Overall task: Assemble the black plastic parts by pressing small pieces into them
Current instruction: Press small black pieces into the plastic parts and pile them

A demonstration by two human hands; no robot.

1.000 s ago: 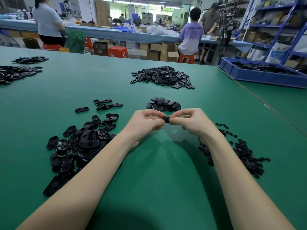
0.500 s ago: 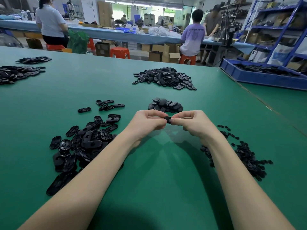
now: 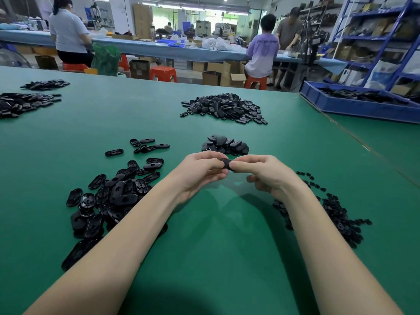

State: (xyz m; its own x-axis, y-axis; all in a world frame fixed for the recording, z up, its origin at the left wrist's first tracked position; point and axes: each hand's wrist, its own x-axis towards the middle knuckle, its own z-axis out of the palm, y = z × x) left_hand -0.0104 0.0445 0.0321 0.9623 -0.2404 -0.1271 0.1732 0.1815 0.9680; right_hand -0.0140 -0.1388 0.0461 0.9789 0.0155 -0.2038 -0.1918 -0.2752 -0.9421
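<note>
fingers (image 3: pixel 217 164) of both hands pinch black part (image 3: pixel 228 164), above bare mat (image 3: pixel 227 235).

Black plastic part (image 3: pixel 227 165), pinched between both hands

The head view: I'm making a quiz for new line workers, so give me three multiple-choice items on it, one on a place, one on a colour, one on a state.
1. Where is the pile of small pieces?
A. by the right forearm
B. in the blue tray
C. under the left hand

2. What colour is the table?
A. grey
B. green
C. white

3. What are the hands doing?
A. resting flat
B. both pinching one black part
C. each reaching into a pile

Answers:
1 A, the small pieces lie beside the right forearm.
2 B, the table is green.
3 B, the left hand and right hand meet on the black part.
</note>
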